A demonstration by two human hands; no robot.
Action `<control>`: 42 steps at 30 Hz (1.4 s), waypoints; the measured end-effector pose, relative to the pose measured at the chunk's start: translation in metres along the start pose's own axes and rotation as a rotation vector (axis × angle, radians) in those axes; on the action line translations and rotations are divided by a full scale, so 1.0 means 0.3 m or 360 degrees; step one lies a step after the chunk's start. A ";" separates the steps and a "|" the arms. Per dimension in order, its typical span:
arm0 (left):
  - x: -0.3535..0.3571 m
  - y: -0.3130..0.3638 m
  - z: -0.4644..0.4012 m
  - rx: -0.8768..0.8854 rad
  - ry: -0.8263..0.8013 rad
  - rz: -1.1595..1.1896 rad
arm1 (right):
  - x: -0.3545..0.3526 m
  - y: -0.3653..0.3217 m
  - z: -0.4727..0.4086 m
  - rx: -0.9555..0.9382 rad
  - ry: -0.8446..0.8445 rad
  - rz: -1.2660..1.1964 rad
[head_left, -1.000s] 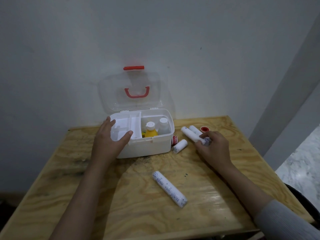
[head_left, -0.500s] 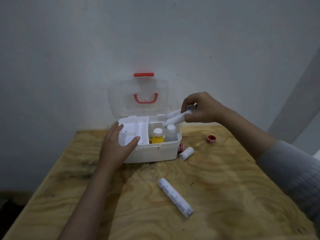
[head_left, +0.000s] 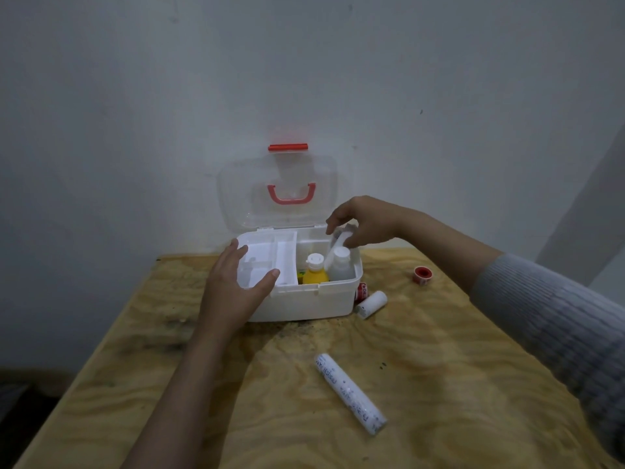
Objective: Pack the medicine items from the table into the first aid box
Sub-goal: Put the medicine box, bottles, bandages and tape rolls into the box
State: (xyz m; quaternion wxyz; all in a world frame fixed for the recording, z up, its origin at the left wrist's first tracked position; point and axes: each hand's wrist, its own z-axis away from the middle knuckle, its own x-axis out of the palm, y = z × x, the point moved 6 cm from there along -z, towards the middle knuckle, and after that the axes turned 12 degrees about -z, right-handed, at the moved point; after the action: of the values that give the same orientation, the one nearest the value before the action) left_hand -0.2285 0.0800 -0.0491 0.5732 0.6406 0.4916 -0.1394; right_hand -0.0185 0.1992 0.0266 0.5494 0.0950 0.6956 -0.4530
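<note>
Head view. First aid box (head_left: 304, 301), white, stands at the far middle of the wooden table (head_left: 439, 384), close to the wall. Clear lid (head_left: 243, 198) open and upright, with a red handle (head_left: 291, 194) on it and a red latch (head_left: 288, 147) at its top edge.

Left half of the box: white insert tray (head_left: 270, 262) with compartments. Right half: open well holding a yellow bottle (head_left: 315, 274) with white cap and, just to its right, a clear bottle (head_left: 340, 267) with white cap; both upright.

Left hand (head_left: 233, 292): fingers spread apart, thumb over the near rim and fingers on the far-left corner of the box, cupping that corner. Nothing held inside the hand.

Right hand (head_left: 363, 225): above the right well, fingers closed together on white rolls (head_left: 334, 247), which tilt down into the well, lower end between the two bottles. How many rolls are in the grip cannot be told; the upper ends are blurred.

On the table, outside the box: a short white roll (head_left: 372, 303) lying just right of the near-right corner; a small red item (head_left: 362, 292) touching the box wall beside it; a red tape spool (head_left: 422, 275) further right, well apart; a long white roll with print (head_left: 350, 393) lying diagonally near the middle, well apart from the box.

Grey ribbed sleeve (head_left: 548, 319) on the right arm.
</note>
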 end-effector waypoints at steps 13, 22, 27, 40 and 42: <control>-0.006 0.002 0.002 0.0032 0.0048 0.0034 | -0.016 0.011 0.023 -0.0103 0.0265 -0.0066; -0.005 0.000 0.000 0.0050 0.0050 0.0032 | -0.025 0.045 0.065 -0.0116 0.0441 -0.0121; -0.003 -0.003 -0.002 0.0053 0.0062 0.0019 | -0.042 0.080 0.177 -0.0096 0.0743 -0.0224; -0.009 0.007 0.004 0.0065 0.0064 0.0005 | 0.245 0.211 0.366 0.0088 0.0469 -0.0297; -0.011 0.007 0.002 0.0066 0.0063 -0.0003 | 0.251 0.210 0.369 0.0081 0.0480 -0.0300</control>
State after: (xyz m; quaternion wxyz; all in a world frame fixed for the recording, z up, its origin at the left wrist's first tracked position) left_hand -0.2280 0.0783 -0.0457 0.5500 0.6544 0.5004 -0.1374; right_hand 0.0678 0.1264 -0.0692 0.3914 0.1103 0.7643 -0.5005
